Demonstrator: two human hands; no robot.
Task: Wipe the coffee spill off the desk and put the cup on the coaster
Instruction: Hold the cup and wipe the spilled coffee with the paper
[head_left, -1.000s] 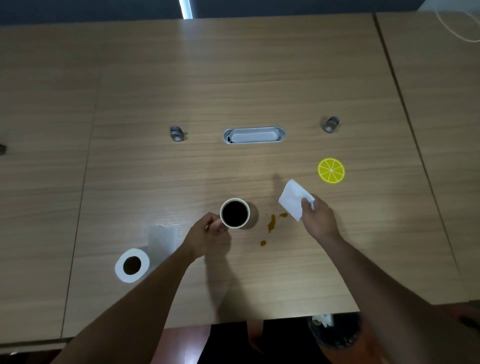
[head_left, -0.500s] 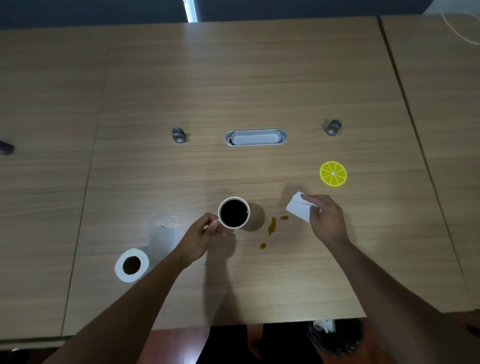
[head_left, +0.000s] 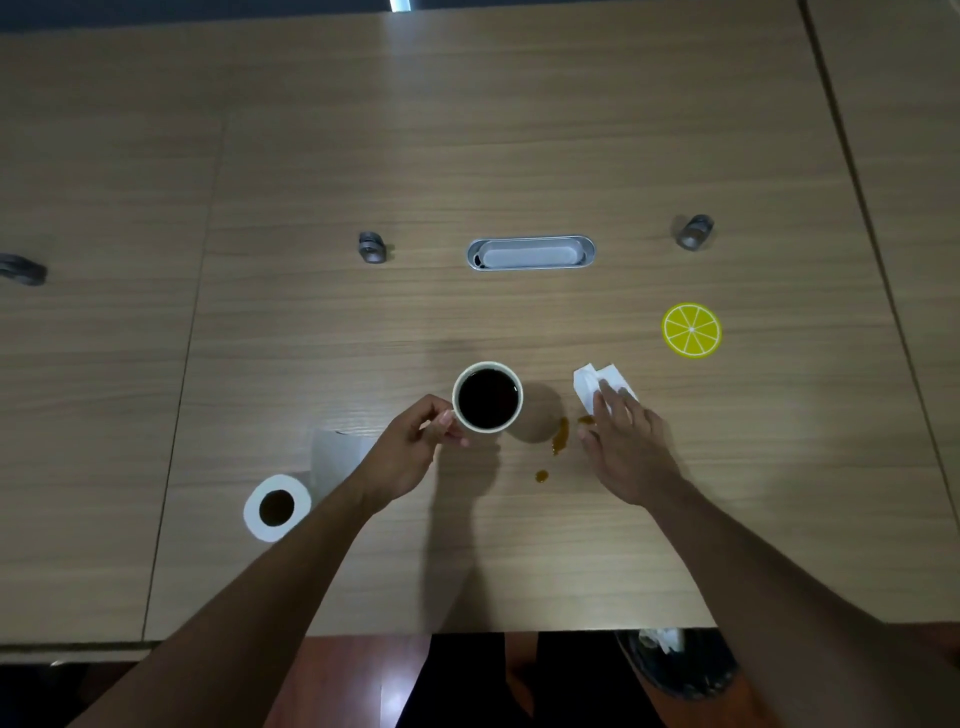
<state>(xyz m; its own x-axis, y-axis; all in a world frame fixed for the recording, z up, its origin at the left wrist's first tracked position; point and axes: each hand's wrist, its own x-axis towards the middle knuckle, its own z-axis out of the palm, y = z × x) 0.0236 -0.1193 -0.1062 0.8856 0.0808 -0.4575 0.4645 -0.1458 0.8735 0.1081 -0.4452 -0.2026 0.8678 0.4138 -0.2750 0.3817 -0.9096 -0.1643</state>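
The desk (head_left: 519, 156) is matt wood-grain laminate. The cup (head_left: 487, 397) looks like glazed ceramic, its coffee glossy. The tissue (head_left: 592, 382) and roll (head_left: 277, 507) are soft white paper. The grommet (head_left: 531, 252) is brushed metal.

the right hand (head_left: 626, 441) has opened out flat and come down, pressing the white tissue (head_left: 597, 384) onto the worktop (head_left: 519, 156) at 3 o'clock of the cup (head_left: 487, 397). earlier it pinched the tissue upright, clear of the coffee spill (head_left: 561, 434).
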